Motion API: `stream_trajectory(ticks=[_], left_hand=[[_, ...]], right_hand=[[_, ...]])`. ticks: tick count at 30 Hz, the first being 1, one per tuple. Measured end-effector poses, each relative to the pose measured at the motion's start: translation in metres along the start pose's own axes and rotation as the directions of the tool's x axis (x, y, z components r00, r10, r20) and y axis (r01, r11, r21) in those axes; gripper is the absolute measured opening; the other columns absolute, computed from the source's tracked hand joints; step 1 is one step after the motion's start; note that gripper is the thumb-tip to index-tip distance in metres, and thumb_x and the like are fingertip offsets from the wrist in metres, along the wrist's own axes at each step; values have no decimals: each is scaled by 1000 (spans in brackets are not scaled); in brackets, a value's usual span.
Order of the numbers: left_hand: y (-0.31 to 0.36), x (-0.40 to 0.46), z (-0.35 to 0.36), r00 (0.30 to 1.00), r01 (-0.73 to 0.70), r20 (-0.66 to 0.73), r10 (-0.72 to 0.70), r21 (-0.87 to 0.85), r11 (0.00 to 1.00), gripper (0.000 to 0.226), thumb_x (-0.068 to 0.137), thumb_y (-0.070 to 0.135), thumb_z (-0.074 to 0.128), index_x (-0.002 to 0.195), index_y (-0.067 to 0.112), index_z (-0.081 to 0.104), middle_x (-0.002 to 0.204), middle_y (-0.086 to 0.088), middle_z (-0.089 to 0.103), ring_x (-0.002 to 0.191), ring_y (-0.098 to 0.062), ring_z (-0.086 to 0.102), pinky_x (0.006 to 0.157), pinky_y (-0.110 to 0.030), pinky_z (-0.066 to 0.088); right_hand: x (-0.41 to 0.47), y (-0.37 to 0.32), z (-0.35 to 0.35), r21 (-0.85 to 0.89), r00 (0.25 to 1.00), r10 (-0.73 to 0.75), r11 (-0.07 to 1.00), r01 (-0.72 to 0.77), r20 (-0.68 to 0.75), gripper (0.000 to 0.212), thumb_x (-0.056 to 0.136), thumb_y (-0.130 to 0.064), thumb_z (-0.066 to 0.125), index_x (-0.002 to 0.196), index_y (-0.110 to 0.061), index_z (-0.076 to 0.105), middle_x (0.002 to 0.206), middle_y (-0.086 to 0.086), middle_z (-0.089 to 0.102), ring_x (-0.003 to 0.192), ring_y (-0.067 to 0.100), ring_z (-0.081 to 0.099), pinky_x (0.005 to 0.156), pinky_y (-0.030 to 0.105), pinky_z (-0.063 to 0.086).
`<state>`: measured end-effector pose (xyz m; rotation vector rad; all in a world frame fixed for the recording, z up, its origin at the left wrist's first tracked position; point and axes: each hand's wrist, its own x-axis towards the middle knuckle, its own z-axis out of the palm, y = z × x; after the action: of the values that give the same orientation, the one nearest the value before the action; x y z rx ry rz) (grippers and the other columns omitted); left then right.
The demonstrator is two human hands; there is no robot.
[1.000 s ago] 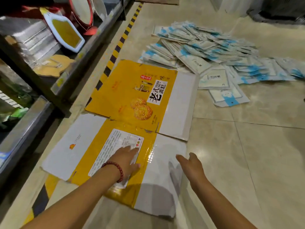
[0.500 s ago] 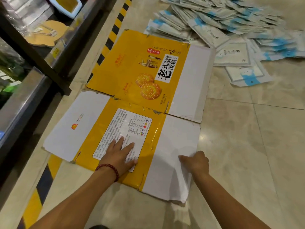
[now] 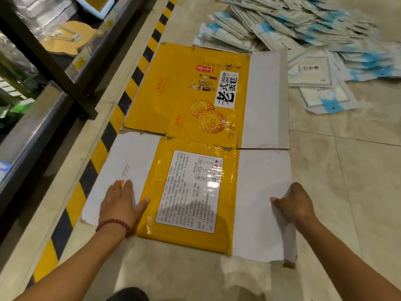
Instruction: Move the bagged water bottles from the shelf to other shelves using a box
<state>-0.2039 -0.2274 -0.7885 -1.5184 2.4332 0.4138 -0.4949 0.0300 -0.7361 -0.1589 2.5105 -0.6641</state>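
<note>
Cardboard first — the flattened yellow box [image 3: 201, 135] lies open on the floor beside the shelf [image 3: 54, 88]. Your left hand [image 3: 121, 203] presses flat, gripping nothing, to pin it; your right hand [image 3: 295, 203] pinches the white flap's [image 3: 260, 192] edge — likely to fold it. No bagged bottles are identifiable.

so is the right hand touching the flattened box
Touching: the head view shows the right hand gripping the white flap edge of the flattened box.

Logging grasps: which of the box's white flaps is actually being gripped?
The near right flap: the right hand curls around its outer edge. The left hand only lies flat on the near left flap.
</note>
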Motion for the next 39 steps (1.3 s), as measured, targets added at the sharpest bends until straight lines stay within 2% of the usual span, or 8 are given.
stream_trajectory(ticks=[6, 10, 12, 15, 20, 26, 31, 39], left_hand=[[-27, -1, -5, 935, 355, 36, -353, -103, 929, 86, 66, 71, 65, 114, 2, 46, 106, -23, 56, 93, -38, 54, 76, -41, 50], [-35, -2, -21, 889, 458, 143, -436, -238, 856, 90, 63, 52, 81, 125, -2, 43, 120, -26, 53, 101, -42, 53, 76, -44, 48], [-33, -5, -32, 879, 476, 200, -432, -320, 819, 84, 64, 39, 85, 124, -3, 45, 121, -25, 54, 97, -40, 52, 74, -44, 43], [-27, -16, -46, 902, 431, 201, -383, -467, 772, 53, 68, 24, 84, 104, 2, 52, 101, -19, 57, 82, -31, 47, 71, -41, 39], [-22, -29, -69, 931, 356, 194, -308, -657, 664, 25, 75, 5, 76, 91, 4, 57, 94, -19, 60, 67, -29, 53, 64, -37, 42], [-9, -40, -89, 959, 280, 198, -203, -554, 784, 20, 81, 9, 72, 92, 5, 56, 94, -15, 61, 74, -28, 53, 72, -40, 42], [12, -56, -124, 982, 190, 58, -182, -385, 903, 28, 84, 20, 70, 100, 1, 57, 99, -22, 65, 78, -29, 51, 70, -38, 44], [40, -96, -236, 989, 144, 11, -146, -275, 951, 30, 86, 19, 68, 103, -5, 60, 98, -26, 65, 90, -41, 59, 66, -33, 38]], right_hand=[[4, 12, -15, -89, 1000, -5, 996, 6, 8, 32, 85, -13, 69, 96, -4, 40, 92, 9, 47, 85, 24, 44, 74, 31, 37], [1, 17, -14, -68, 1000, -7, 998, 6, -7, 32, 86, -14, 68, 96, -5, 39, 93, 9, 47, 85, 22, 43, 73, 30, 36], [-3, 22, -14, -62, 1000, -10, 998, 9, -17, 32, 85, -16, 69, 99, -5, 42, 97, 11, 50, 87, 24, 47, 73, 30, 37], [-9, 28, -15, -10, 999, -4, 1000, 3, -40, 44, 83, -21, 71, 114, -1, 48, 106, 12, 55, 97, 31, 54, 77, 33, 41], [-22, 26, -12, 100, 997, -34, 994, 42, -74, 37, 85, -20, 68, 111, -3, 48, 111, 13, 59, 86, 21, 50, 73, 31, 42], [-39, 20, -22, 118, 994, -113, 987, 113, -2, 32, 87, -12, 63, 115, -5, 50, 115, 12, 60, 91, 20, 51, 75, 27, 39], [-68, -19, -34, 50, 988, -148, 987, 150, -44, 30, 88, -10, 62, 113, 2, 51, 112, 17, 61, 98, 31, 57, 72, 26, 38], [-122, -92, -116, -33, 983, -161, 987, 158, -93, 15, 90, -11, 60, 94, -2, 49, 85, 8, 52, 73, 19, 47, 62, 28, 36]])
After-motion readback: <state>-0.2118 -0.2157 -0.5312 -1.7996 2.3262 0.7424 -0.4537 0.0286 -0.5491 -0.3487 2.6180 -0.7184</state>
